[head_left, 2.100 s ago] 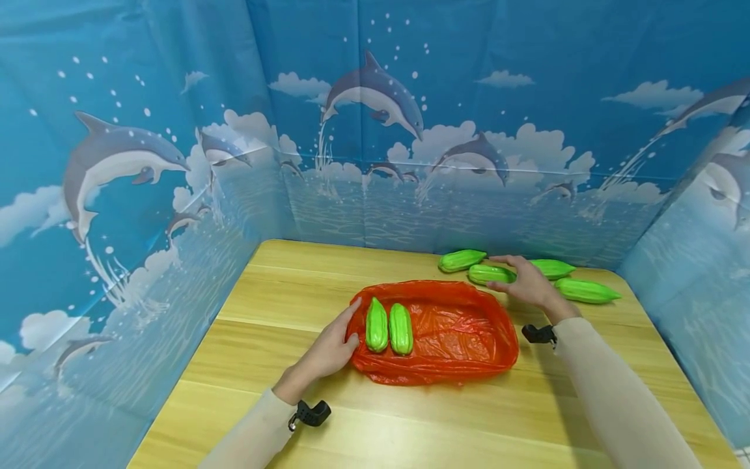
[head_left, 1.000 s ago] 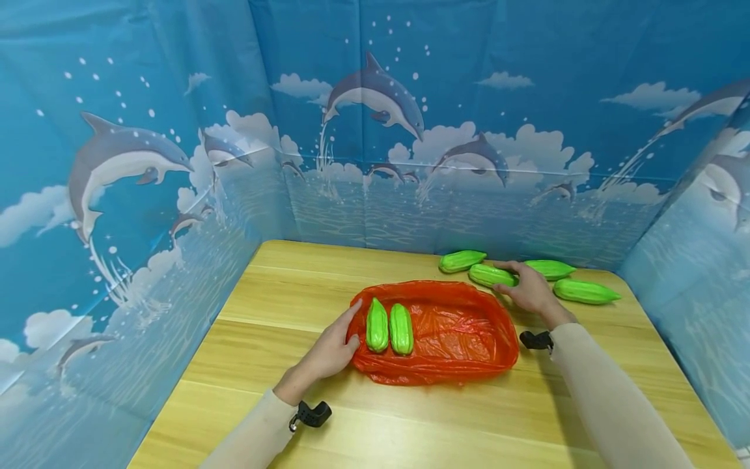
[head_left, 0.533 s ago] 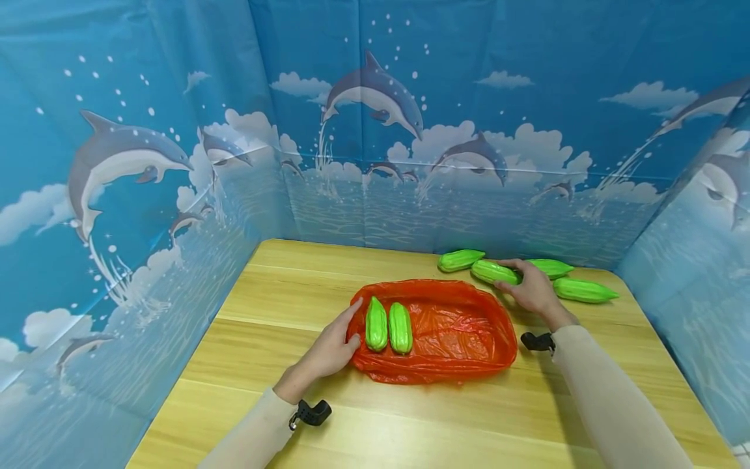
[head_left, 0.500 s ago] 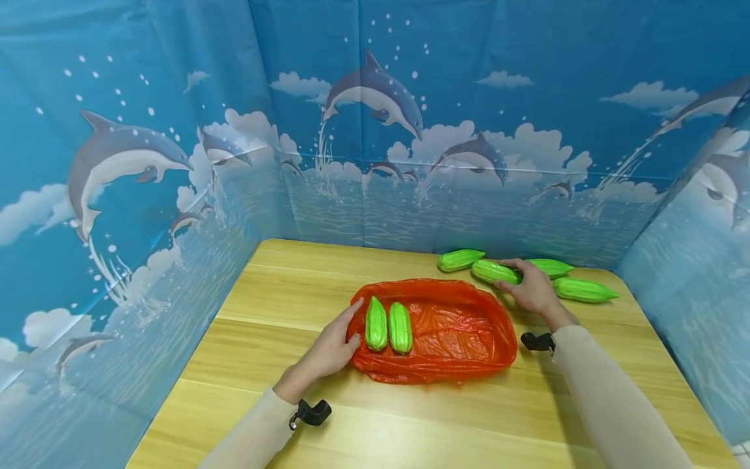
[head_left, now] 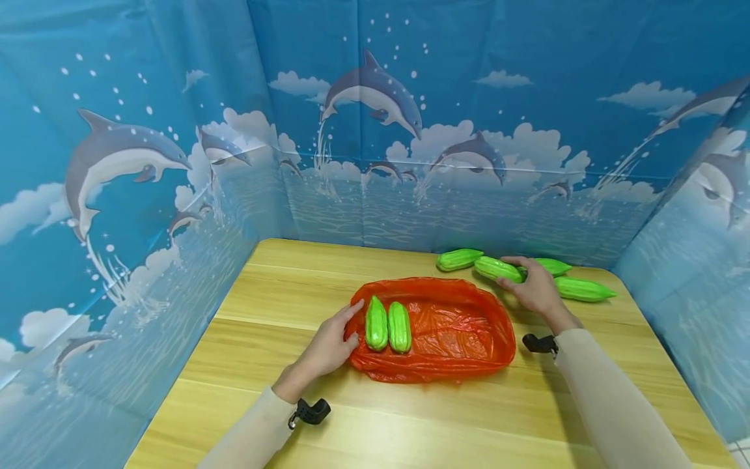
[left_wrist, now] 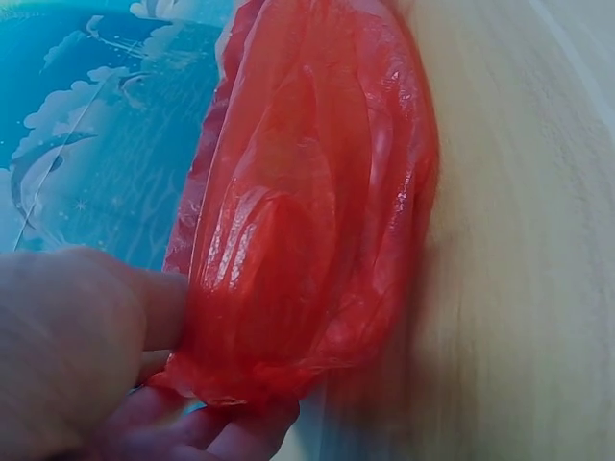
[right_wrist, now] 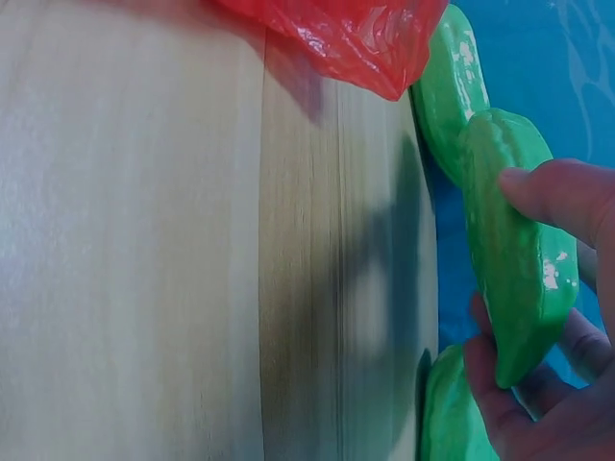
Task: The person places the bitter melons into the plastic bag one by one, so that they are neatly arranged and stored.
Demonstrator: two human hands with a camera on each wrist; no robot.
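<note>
A red plastic bag (head_left: 457, 326), spread open like a basin, lies on the table with two bright green ridged gourds (head_left: 400, 327) side by side in its left part. My left hand (head_left: 328, 342) holds the bag's left end; the left wrist view has its fingers curled at the red film (left_wrist: 288, 240). Beyond the bag's far right corner, my right hand (head_left: 536, 286) grips another green ridged gourd (head_left: 498, 268) between thumb and fingers. In the right wrist view this gourd (right_wrist: 509, 240) is tilted, its pointed end towards the palm and partly hidden by fingers.
Three more green gourds lie at the table's back right: one gourd (head_left: 459, 259) left of my right hand, one behind it (head_left: 553, 266), and one on its right (head_left: 584, 289). A blue dolphin-print curtain (head_left: 363, 163) borders the wooden table (head_left: 281, 286).
My right hand has closed round the gourd, which has shifted slightly right and back and appears a little raised. The left hand and the bag keep their place.
</note>
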